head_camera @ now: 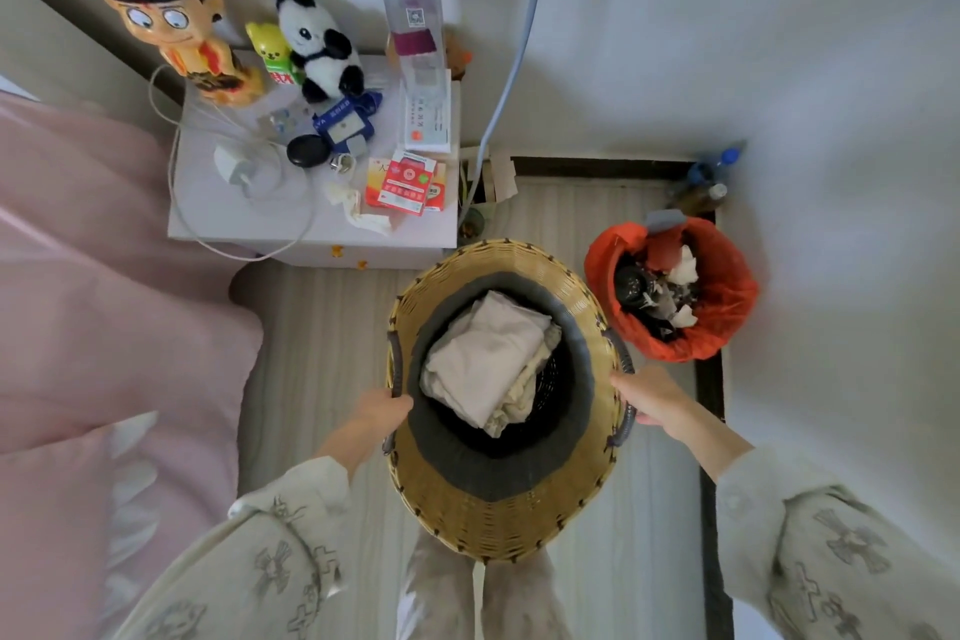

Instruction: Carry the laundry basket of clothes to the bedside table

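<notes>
1. Head view: pale striped flooring is running between a pink-covered bed (104, 276) on my left and a white wall on my right, with the white bedside table (249, 218) standing against the far wall, crowded with toys, a tall clear bottle (415, 16) and red boxes.
2. I am holding the round yellow woven laundry basket (498, 509) with its grey liner just in front of my legs; its far rim is sitting close to the table's front right corner, and folded beige clothes (488, 359) are lying inside.
3. My left hand (382, 413) is clenching the dark left handle, and my right hand (652, 398) is gripping the dark right handle.
4. An orange-bagged rubbish bin (727, 296) is standing just beside the basket on the right.
5. I judge the carry is nearly finished: the next move is calling for lowering the basket level onto the floor beside the table, keeping clear of the bin, then letting go.
</notes>
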The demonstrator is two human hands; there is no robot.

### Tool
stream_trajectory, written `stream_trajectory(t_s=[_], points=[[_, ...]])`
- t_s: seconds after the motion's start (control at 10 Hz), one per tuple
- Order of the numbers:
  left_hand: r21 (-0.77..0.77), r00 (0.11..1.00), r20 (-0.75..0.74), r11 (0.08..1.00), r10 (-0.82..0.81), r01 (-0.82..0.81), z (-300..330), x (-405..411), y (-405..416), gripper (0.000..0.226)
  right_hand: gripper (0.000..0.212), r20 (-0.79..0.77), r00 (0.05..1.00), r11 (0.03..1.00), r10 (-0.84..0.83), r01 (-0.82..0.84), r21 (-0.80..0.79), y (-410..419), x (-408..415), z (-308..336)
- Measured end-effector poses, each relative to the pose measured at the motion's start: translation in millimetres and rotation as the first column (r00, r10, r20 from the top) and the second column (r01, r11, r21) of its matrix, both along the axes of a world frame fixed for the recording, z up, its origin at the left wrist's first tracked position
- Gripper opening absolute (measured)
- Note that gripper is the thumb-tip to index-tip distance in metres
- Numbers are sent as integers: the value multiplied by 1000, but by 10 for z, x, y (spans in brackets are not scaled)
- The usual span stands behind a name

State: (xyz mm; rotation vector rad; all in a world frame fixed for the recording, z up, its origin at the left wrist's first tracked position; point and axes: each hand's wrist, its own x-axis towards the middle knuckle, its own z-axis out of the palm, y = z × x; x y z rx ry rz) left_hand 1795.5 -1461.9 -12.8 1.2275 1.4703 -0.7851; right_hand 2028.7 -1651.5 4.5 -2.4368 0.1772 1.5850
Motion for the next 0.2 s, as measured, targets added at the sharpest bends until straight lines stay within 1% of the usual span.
stream_trajectory(t_s=[0.1, 0.2], points=[[7, 996, 34, 996, -85, 84, 201, 77, 74, 19, 31, 34, 986, 986, 166, -166, -7, 66, -29, 206], [74, 988, 140, 995, -72, 62, 557, 186, 219, 15, 30, 147, 959, 966, 244, -254, 54, 253, -22, 574]])
